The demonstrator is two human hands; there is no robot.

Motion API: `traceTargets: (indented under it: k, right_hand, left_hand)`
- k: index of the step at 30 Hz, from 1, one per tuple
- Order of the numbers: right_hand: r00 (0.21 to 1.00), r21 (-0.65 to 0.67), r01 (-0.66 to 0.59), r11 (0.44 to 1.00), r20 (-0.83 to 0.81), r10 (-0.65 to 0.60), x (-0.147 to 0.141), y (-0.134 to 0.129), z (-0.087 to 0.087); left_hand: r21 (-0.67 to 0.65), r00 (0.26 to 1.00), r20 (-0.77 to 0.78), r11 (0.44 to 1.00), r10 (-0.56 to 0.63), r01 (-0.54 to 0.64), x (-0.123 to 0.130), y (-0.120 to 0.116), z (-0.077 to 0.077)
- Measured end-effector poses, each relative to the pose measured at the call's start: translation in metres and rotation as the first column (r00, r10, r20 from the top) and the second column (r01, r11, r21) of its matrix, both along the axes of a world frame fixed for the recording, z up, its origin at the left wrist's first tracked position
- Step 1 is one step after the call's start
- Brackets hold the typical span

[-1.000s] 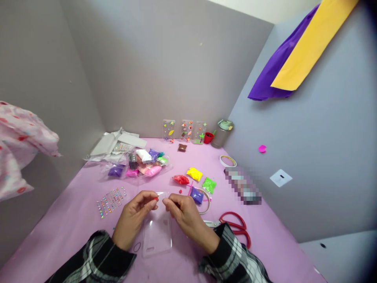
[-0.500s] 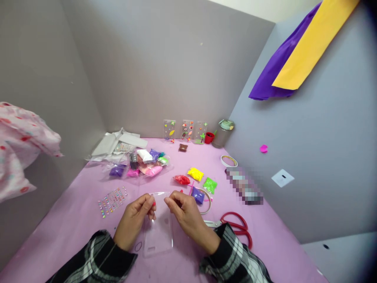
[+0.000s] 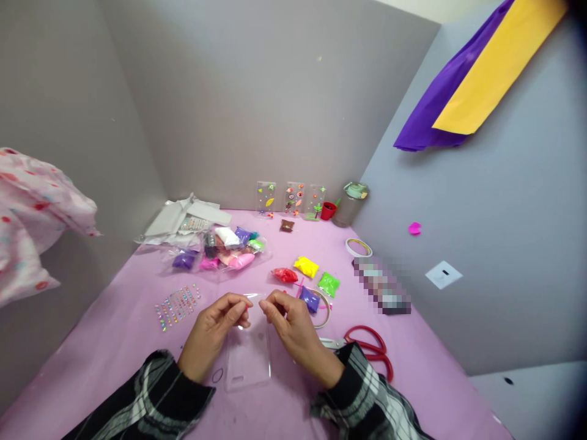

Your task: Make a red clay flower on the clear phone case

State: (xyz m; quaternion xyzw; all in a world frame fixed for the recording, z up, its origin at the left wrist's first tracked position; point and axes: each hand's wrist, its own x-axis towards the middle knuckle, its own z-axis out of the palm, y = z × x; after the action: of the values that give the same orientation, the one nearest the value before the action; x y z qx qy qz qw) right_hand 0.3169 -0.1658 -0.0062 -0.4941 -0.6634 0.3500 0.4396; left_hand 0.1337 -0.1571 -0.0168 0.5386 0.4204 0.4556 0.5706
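Clay bit [image 3: 248,308], tiny, red, sat pinched in my left hand [image 3: 215,330] fingertips above clear case [image 3: 248,357]. Right hand [image 3: 288,327] fingers pressed together beside it, holding nothing I could tell. Step judged: shaping bit. Next needed careful placing on case, left of scissors [image 3: 369,348].

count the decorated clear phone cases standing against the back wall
3, side by side on the far edge of the pink table: left case, middle case, right case, just left of the red cup. None looks hidden.
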Motion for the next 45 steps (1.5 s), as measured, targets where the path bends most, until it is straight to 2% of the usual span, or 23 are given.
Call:
traceTargets:
  k: [12, 15, 17, 19, 20, 23, 26, 29, 32, 34, 36, 39, 45]
  right_hand:
    - [1.0, 0.03, -0.009, 1.0, 0.017, 0.009, -0.001, 0.001, -0.002]
    - [0.999, 0.025, -0.001, 1.0, -0.042, 0.002, -0.001, -0.002, 0.002]
    - [0.987, -0.054, -0.023, 0.998, -0.16, 0.014, 0.006, -0.004, 0.013]
    - [0.957, -0.167, -0.085, 0.982, -0.287, 0.034, 0.023, 0.0, 0.032]
    - [0.955, -0.184, -0.095, 0.978, -0.295, 0.037, 0.034, 0.006, 0.044]
    - [0.948, -0.145, 0.012, 0.989, -0.312, -0.057, 0.074, 0.038, 0.079]
    - [0.886, -0.169, 0.158, 0.973, -0.412, -0.215, 0.094, 0.069, 0.095]
    - [0.871, -0.197, 0.151, 0.969, -0.436, -0.225, 0.078, 0.065, 0.085]
    - [0.888, -0.297, -0.085, 0.951, -0.455, -0.063, 0.041, 0.03, 0.059]
    - [0.89, -0.334, -0.163, 0.928, -0.456, -0.007, 0.02, 0.007, 0.041]
    - [0.897, -0.311, -0.127, 0.942, -0.442, -0.025, 0.007, -0.005, 0.025]
    - [0.926, -0.24, -0.087, 0.967, -0.378, -0.01, -0.001, -0.01, 0.008]
    - [0.972, -0.064, -0.084, 0.994, -0.223, 0.068, -0.005, -0.016, 0.0]
  left_hand:
    - [-0.003, 1.0, 0.024, 1.0, 0.015, -0.015, 0.001, 0.002, -0.002]
    - [-0.006, 0.999, 0.027, 1.0, 0.024, -0.024, 0.001, 0.002, -0.003]
    - [-0.012, 0.999, 0.029, 1.0, 0.022, -0.021, 0.001, 0.002, -0.002]
    - [-0.02, 0.999, 0.035, 1.0, 0.012, -0.011, 0.001, 0.001, -0.001]
    - [-0.022, 0.999, 0.039, 1.0, 0.008, -0.007, 0.002, 0.0, 0.0]
    - [-0.025, 0.999, 0.046, 1.0, 0.002, -0.001, 0.004, -0.002, 0.002]
    - [-0.031, 0.999, 0.042, 0.999, 0.025, -0.024, 0.005, -0.002, 0.004]
    - [-0.04, 0.998, 0.027, 0.998, 0.056, -0.054, 0.005, -0.001, 0.005]
    - [-0.04, 0.999, 0.004, 0.998, 0.054, -0.054, 0.004, 0.0, 0.004]
    - [-0.031, 0.998, -0.025, 0.998, 0.049, -0.05, 0.004, 0.0, 0.003]
    - [-0.014, 0.997, -0.058, 0.999, 0.045, -0.046, 0.004, -0.001, 0.003]
    - [0.003, 0.993, -0.108, 0.999, 0.041, -0.041, 0.004, -0.003, 0.003]
    - [0.008, 0.983, -0.186, 1.0, 0.016, -0.014, 0.007, -0.007, 0.0]
